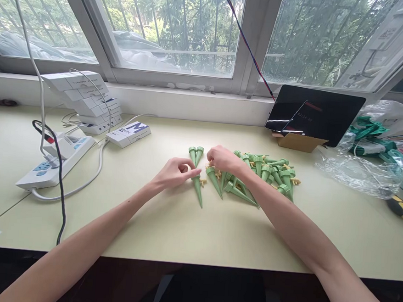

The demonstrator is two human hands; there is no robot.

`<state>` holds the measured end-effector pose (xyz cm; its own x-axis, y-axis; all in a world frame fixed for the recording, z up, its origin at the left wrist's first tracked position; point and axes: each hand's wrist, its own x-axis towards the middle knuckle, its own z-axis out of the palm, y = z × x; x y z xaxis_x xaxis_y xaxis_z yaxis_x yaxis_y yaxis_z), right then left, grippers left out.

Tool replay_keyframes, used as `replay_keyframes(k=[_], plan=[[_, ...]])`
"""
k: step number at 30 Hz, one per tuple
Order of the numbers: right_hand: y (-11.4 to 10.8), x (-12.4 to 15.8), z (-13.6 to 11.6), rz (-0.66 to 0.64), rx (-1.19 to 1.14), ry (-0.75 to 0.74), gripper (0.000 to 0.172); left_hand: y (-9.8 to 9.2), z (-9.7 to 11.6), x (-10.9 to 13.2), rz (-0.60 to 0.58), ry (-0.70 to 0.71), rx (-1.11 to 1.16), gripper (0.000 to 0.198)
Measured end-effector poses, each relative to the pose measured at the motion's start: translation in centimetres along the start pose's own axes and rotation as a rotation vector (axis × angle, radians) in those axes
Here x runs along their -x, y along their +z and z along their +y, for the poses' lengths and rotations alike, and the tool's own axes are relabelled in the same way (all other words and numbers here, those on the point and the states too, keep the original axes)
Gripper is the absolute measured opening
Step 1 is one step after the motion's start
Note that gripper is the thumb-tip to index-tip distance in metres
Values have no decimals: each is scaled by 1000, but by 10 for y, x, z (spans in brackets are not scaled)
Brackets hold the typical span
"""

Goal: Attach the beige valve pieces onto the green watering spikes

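My left hand [176, 173] is at the middle of the table, its fingers curled and thumb pressed at the top of a green watering spike [197, 194]. That spike lies with its tip towards me, and a small yellow valve sticks out at its side. Just beyond it lie two more green spikes [195, 155], caps away from me. My right hand [225, 159] is over the left end of a pile of green spikes [266, 172] with yellow valves. Its fingers are pinched together; what they hold, if anything, is hidden. One loose spike [214, 182] lies below the right hand.
A tablet [314, 114] leans on a cardboard stand [300, 142] at the back right. Plastic bags [362, 173] and a yellow-black handle [401, 207] lie far right. On the left are stacked white boxes [87, 99], a single box [129, 134], and a power strip [56, 161] with cables.
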<state>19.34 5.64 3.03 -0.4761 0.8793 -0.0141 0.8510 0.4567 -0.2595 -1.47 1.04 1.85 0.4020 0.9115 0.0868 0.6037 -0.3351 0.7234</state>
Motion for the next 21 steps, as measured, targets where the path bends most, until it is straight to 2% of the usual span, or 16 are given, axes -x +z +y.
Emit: replay_keyframes(k=[4, 6, 10, 21], plan=[[-5, 1, -1, 40, -22, -2, 13, -7, -7, -6, 304, -32, -9, 40], [-7, 2, -1, 57, -35, -11, 14, -9, -15, -9, 367, -52, -75, 38], [-7, 1, -2, 53, -51, -13, 16, -9, -30, -14, 223, -93, -225, 27], [-3, -1, -1, 33, -48, -16, 16, -5, -32, -14, 244, -90, -301, 27]])
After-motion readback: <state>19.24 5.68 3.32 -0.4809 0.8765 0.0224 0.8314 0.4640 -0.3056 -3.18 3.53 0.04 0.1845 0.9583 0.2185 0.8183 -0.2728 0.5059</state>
